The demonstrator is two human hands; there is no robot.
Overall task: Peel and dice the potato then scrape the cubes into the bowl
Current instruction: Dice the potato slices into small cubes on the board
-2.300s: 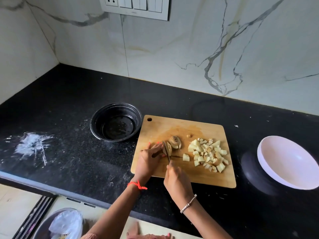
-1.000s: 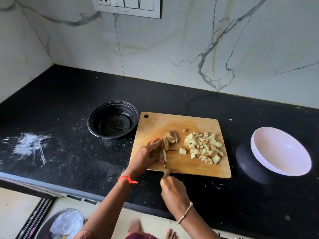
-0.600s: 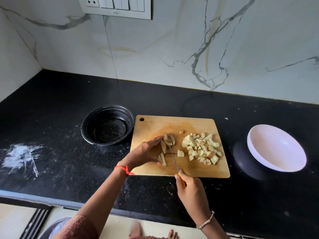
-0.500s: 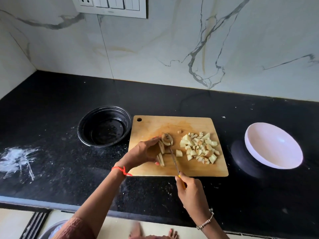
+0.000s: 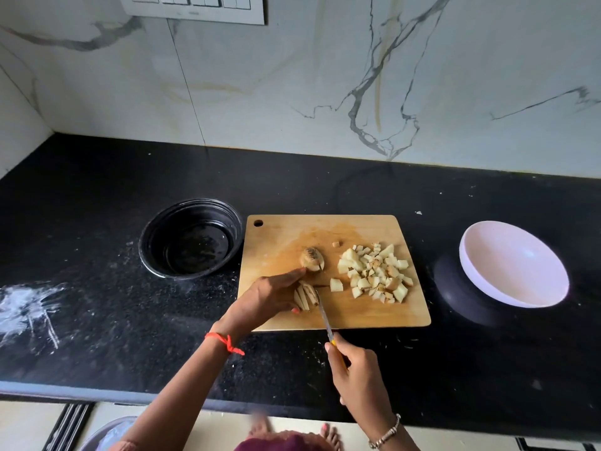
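A wooden cutting board (image 5: 357,314) lies on the black counter. A heap of potato cubes (image 5: 374,271) sits on its right half. A potato end piece (image 5: 311,258) with skin rests near the middle. My left hand (image 5: 270,296) presses on a bundle of potato strips (image 5: 305,296). My right hand (image 5: 356,369) grips a yellow-handled knife (image 5: 325,315), its blade lying against the right side of the strips. A white bowl (image 5: 514,265) stands right of the board.
A black bowl (image 5: 192,239) stands just left of the board. White smears (image 5: 29,307) mark the counter at far left. The marble wall rises behind. The counter's front edge runs below my wrists, with a bin partly seen beneath it.
The slice under my left hand has been cut into strips. My right hand pulled back toward the counter edge and the knife now lies beside the strips. The camera drifted left.
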